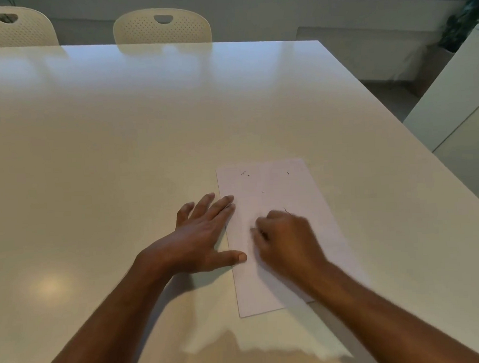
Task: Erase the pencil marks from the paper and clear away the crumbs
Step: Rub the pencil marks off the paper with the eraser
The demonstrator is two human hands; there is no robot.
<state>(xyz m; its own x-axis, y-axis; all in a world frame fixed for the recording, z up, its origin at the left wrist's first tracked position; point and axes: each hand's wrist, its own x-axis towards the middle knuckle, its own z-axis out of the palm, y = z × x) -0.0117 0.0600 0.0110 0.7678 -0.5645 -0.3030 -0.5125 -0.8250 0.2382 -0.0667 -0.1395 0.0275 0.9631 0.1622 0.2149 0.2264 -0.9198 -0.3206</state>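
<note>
White paper, one sheet, lies flat on the table, long side running away from the viewer, toward the table's right edge. Landmark: the paper.

Hands: two, both bare, forearms entering from the near edge.
- Left hand: flat, palm down, fingers straight and spread. It straddles the paper's left edge; tips of two fingers and the thumb tip lie on the sheet, the rest of the hand on the table beside it. Holds nothing, just presses.
- Right hand: on the paper's middle, fingers curled under into a loose fist, blurred. Something small and pale shows at the fingertips, but it is too smeared to name; cannot tell whether the hand grips anything.

Crumbs: dark short flecks on the paper's far half. Counted about five: two close together near the far-left corner, one near the far-right corner, one toward the centre, and one thin dark sliver just beyond the right knuckles. One tiny speck more may sit just off the paper's far-right corner, on the table; uncertain.

Pencil marks: none legible on the sheet at this sharpness.

Beyond the paper, at the table's far side: two cream perforated chairs, each with a handle slot. Far right of the paper, a potted plant by a window.
</note>
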